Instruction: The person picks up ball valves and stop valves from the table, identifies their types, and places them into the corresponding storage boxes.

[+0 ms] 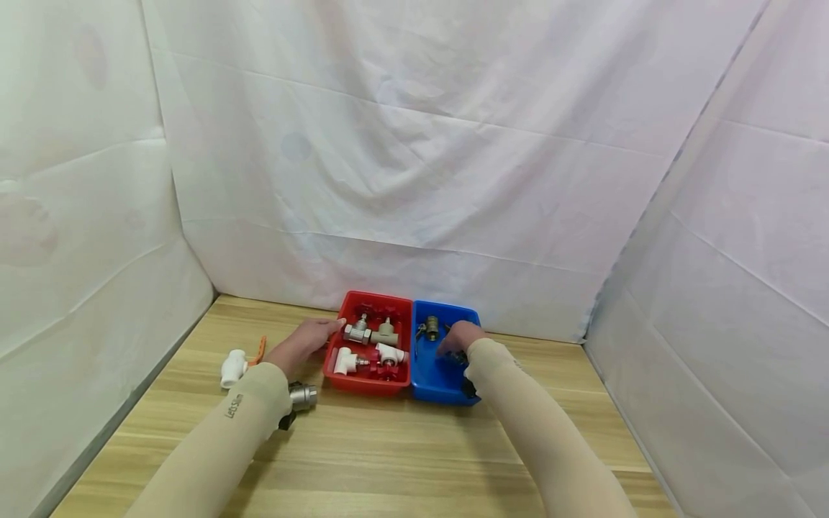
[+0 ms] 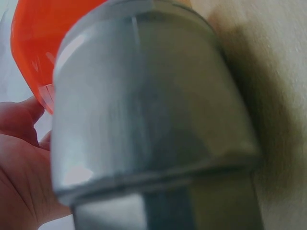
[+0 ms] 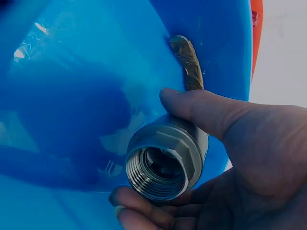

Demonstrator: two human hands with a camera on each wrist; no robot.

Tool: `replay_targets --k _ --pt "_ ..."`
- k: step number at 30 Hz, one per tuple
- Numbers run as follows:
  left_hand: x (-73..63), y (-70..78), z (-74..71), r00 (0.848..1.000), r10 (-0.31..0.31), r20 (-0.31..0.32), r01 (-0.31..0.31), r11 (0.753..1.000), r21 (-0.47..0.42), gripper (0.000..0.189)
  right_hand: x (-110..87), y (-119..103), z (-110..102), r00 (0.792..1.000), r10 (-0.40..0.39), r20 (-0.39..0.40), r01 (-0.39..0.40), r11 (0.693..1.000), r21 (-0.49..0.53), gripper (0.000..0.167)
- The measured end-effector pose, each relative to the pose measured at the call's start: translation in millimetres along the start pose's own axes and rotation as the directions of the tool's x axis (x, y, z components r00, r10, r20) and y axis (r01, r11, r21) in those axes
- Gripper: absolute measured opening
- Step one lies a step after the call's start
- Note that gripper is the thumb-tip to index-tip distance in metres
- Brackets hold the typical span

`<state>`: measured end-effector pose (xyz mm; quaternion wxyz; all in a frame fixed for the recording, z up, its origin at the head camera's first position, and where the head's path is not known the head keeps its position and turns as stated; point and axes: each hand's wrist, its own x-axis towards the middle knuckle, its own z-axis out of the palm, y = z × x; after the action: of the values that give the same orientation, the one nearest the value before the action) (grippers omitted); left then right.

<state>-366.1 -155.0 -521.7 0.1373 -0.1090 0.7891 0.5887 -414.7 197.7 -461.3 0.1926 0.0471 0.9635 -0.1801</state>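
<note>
My left hand (image 1: 314,335) grips the left rim of a red bin (image 1: 369,387). In the left wrist view, that hand (image 2: 24,165) is partly hidden by a large metal valve (image 2: 148,96) close to the camera. Inside a blue bin (image 1: 435,392), my right hand (image 1: 461,338) holds a metal ball valve (image 3: 165,155) between thumb and fingers. The valve's hexagonal end and threaded opening face the right wrist camera. A brass-coloured lever (image 3: 188,62) sticks out beyond the thumb.
White plastic tees (image 1: 346,361), a grey-beige valve (image 1: 385,333) and a chrome valve (image 1: 358,331) lie in the red bin. A brass fitting (image 1: 432,327) stands in the blue bin. On the table's left are a white valve (image 1: 234,368) with an orange handle and a metal valve (image 1: 303,396).
</note>
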Motion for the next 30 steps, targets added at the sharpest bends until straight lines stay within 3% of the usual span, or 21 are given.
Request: replay_targets --k 11,18,24,30 --pt "-3.5 0.3 2.7 1.0 0.002 -0.005 -0.002 1.0 0.001 0.066 2.9 2.3 4.9 1.0 -0.028 0.007 0.028 0.995 -0.092 0.047" --pt "-2.1 2.0 2.0 1.0 -0.014 -0.006 0.014 1.0 0.004 0.067 5.1 0.4 4.7 0.999 0.035 0.005 -0.035 0.999 -0.03 0.055" --pt "-1.9 1.4 2.6 1.0 0.001 -0.005 -0.001 1.0 0.004 0.066 3.3 -1.9 3.4 0.999 0.045 -0.002 -0.045 0.997 -0.058 0.06" --pt "-0.7 0.9 1.6 1.0 -0.022 -0.002 0.022 1.0 -0.008 0.069 8.4 -2.2 1.6 0.998 0.065 -0.002 -0.065 0.993 -0.096 0.072"
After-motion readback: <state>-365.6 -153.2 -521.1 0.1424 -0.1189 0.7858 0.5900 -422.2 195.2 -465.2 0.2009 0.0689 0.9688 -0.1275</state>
